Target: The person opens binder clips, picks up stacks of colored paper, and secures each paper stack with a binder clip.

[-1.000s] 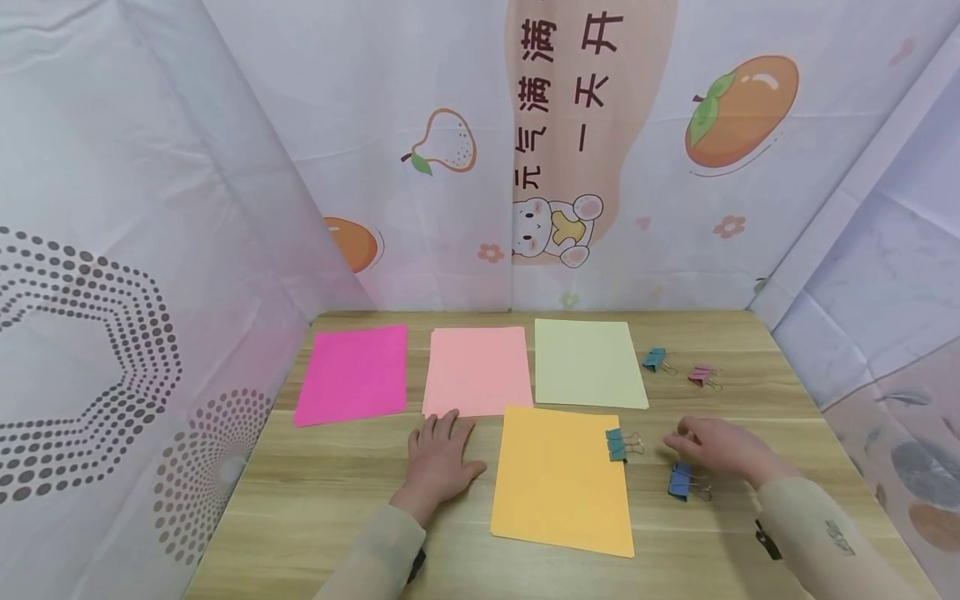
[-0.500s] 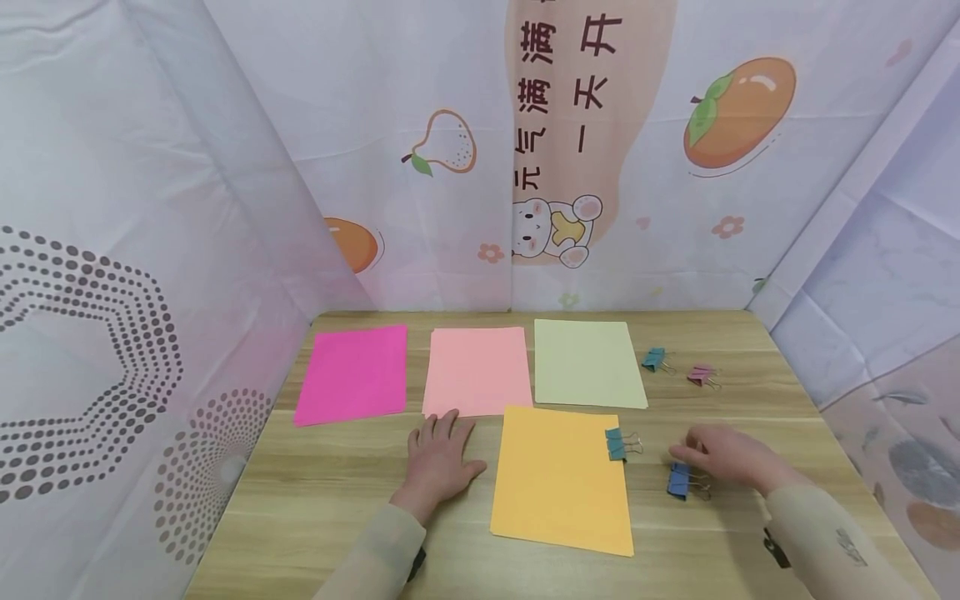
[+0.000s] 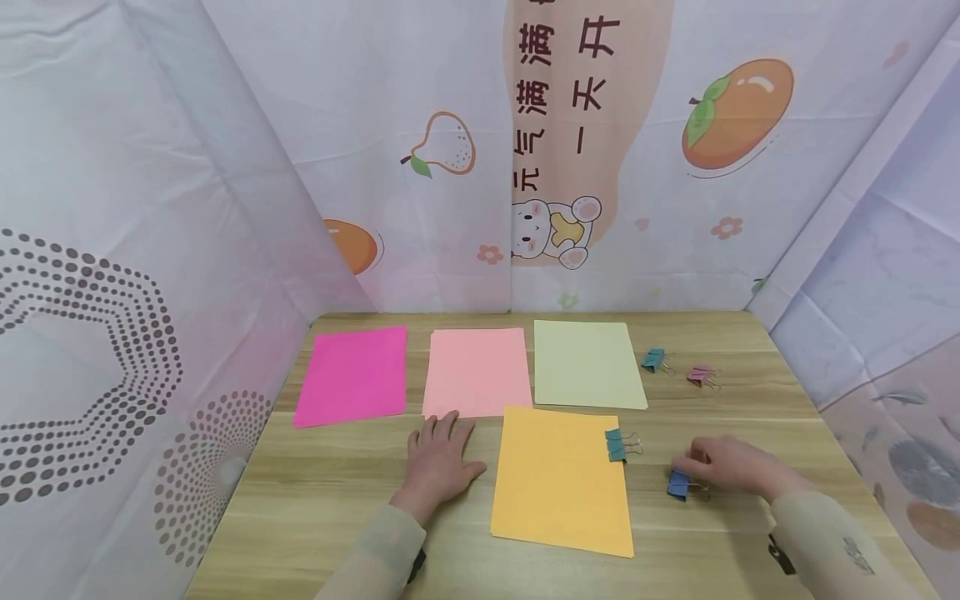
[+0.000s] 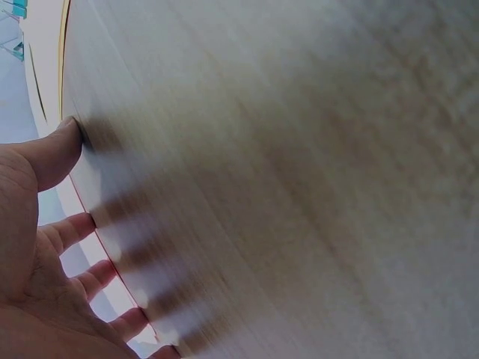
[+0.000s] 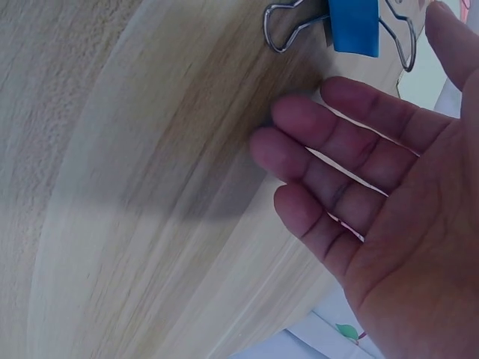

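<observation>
My left hand (image 3: 437, 465) rests on the table with its fingers spread, between the light pink paper stack (image 3: 477, 372) and the orange paper stack (image 3: 561, 483). A teal binder clip (image 3: 616, 446) sits on the orange stack's right edge. Over on the right, my right hand (image 3: 733, 465) is beside a blue binder clip (image 3: 677, 485), partly covering it in the head view. From the right wrist, the blue clip (image 5: 355, 28) lies just past loosely bent fingers (image 5: 299, 120), which do not grip it.
Along the back lie a magenta paper stack (image 3: 352, 375) and a pale green one (image 3: 588, 364). Another teal binder clip (image 3: 654, 360) and a pink binder clip (image 3: 702, 376) lie to their right. A printed curtain (image 3: 442, 242) hangs behind the wooden table (image 3: 300, 517).
My right hand has moved slightly toward me and lower, closing in on the blue binder clip. The left hand has stayed in place on the table.
</observation>
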`<state>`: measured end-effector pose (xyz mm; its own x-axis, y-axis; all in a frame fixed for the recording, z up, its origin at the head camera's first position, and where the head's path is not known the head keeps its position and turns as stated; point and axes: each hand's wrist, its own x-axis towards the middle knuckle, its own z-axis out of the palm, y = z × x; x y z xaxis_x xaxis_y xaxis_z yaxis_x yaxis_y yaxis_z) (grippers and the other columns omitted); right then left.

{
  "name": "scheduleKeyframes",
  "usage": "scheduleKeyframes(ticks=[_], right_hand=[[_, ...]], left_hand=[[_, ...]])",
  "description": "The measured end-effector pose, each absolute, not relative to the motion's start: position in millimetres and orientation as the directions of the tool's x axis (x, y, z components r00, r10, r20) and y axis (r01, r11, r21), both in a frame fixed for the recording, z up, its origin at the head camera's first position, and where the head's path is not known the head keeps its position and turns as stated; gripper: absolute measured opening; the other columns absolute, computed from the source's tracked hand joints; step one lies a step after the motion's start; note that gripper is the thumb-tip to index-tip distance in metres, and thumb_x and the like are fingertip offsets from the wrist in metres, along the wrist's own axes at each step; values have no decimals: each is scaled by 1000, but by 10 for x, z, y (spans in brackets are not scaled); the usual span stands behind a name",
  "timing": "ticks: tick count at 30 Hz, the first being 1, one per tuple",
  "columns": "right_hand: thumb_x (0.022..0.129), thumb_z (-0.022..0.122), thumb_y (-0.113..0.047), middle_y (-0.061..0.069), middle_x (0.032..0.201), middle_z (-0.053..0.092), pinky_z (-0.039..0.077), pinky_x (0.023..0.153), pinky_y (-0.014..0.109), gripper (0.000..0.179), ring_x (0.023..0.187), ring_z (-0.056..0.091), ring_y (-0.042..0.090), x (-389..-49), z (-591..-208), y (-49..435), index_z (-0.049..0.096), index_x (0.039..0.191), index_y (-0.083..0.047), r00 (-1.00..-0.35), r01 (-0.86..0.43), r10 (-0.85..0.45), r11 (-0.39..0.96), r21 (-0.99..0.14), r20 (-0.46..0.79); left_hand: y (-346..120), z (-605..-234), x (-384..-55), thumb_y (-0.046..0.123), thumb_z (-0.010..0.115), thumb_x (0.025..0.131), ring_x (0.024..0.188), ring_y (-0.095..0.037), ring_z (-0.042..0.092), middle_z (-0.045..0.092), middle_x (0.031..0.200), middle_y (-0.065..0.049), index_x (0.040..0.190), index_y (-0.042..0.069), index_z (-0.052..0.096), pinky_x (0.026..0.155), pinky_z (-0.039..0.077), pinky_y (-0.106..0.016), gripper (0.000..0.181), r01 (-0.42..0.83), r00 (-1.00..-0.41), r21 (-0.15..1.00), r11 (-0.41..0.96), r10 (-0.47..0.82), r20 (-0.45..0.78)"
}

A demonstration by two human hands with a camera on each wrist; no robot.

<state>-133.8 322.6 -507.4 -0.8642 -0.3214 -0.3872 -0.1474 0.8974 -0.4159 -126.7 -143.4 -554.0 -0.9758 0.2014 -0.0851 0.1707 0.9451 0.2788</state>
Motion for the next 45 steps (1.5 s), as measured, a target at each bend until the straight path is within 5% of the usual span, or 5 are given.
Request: scheduleKeyframes(ticks=[15, 45], right_hand=[[99, 62, -47, -4, 68, 56, 39, 56, 27, 39, 61, 47, 12, -1272, -5084, 3188, 60, 77, -15, -826, -124, -345, 883, -452, -446], [99, 66, -36, -5, 67, 50, 35, 55, 25, 30, 60, 44, 9, -1286, -5162, 3149, 57, 79, -15, -812, -163, -381, 875, -456, -442]], left_hand=[[-1435, -5559, -1275, 54, 71, 90, 146, -46, 29, 37, 159, -11, 150, 24, 49, 112, 24, -70, 71, 165, -976, 273, 948, 197, -93], [-1441, -5545, -1258, 53, 70, 91, 146, -46, 28, 37, 159, -11, 150, 24, 48, 112, 24, -70, 70, 171, -976, 283, 944, 202, -85]])
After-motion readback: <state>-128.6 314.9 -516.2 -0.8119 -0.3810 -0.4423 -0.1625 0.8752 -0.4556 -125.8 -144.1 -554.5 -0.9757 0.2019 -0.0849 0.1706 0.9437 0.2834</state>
